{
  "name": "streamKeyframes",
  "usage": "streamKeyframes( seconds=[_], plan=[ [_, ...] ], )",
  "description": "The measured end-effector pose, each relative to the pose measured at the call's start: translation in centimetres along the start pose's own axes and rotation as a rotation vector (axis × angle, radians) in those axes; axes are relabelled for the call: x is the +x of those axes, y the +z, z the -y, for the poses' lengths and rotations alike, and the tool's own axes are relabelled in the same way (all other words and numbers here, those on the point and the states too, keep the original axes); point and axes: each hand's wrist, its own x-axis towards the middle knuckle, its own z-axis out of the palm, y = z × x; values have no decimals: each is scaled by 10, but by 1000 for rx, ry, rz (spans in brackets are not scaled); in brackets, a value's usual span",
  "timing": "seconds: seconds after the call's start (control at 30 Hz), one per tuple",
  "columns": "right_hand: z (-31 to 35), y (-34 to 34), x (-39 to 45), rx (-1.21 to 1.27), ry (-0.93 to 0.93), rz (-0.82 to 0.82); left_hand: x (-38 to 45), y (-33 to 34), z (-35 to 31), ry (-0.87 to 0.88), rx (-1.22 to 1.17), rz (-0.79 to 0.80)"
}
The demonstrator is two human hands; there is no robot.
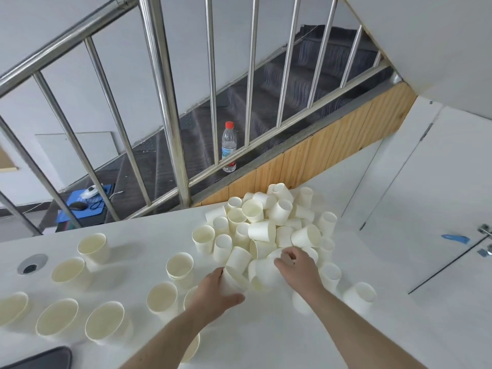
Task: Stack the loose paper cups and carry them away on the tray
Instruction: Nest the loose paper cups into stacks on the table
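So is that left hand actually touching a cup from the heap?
Touching. The head view shows the left hand wrapped round a paper cup at the near edge of the pile, thumb below and fingers behind it.

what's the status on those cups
Left hand grips a white paper cup. Right hand reaching into loose cup pile. Nothing in the way.
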Motion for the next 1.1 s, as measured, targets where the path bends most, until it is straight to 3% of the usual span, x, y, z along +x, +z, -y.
streamKeyframes(
  seconds=[0.07, 0.17, 0.23, 0.5, 0.8, 0.93, 1.1],
  plan=[
    [10, -3, -3, 230, 20, -15, -3, 5, -5, -1, 24, -12],
    [16, -2, -12, 397, 40, 180, -2, 15, -7, 10, -19, -20],
    [11, -2, -17, 379, 52, 307, -3, 21, -9, 9, -40, -27],
    [-6, -16, -25, 197, 15, 523, -15, 38, -12, 68, 81, -13],
    [-19, -14, -33, 478, 87, 332, -30, 63, -7, 1, -29, 32],
    [-35, 0, -47, 295, 48, 440, -30, 75, -8, -20, -109, -7],
    [-55, 0, -55, 296, 17, 588, -34, 97, -3, 5, -97, -44]
  ],
)
